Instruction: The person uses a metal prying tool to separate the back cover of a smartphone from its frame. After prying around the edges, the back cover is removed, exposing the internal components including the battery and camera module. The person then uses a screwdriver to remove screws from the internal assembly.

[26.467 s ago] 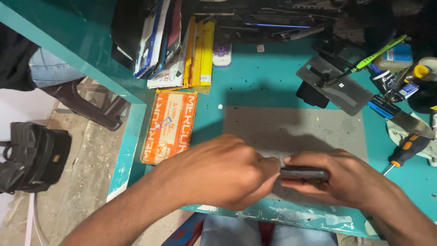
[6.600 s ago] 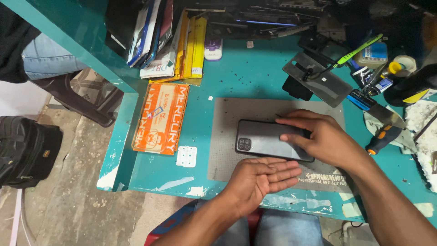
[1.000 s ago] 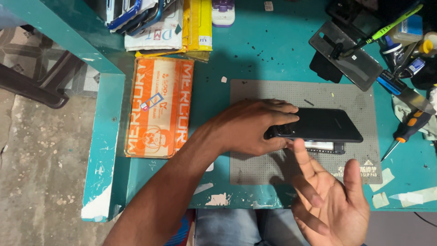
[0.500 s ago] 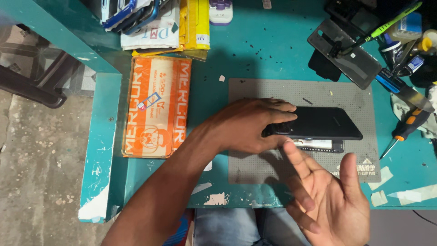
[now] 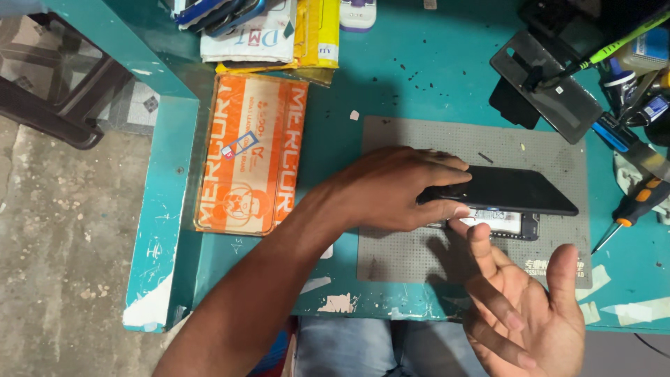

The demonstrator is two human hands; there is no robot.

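A black smartphone lies opened on a grey work mat (image 5: 419,244). My left hand (image 5: 398,185) grips the left end of its black screen panel (image 5: 513,190) and holds it tilted up off the phone body (image 5: 499,223), whose inner parts show underneath. My right hand (image 5: 523,307) is palm up with fingers spread, just in front of the phone. Its fingertips touch the near edge of the phone body.
An orange flat packet (image 5: 248,150) lies left of the mat on the teal table (image 5: 391,77). Stacked packets (image 5: 279,31) sit at the back. A dark phone panel (image 5: 548,84), a green-handled tool (image 5: 618,42) and an orange-handled screwdriver (image 5: 631,209) lie at right.
The right hand has drifted slightly nearer the phone, its fingertips now at the body's edge. The left hand still holds the screen panel lifted.
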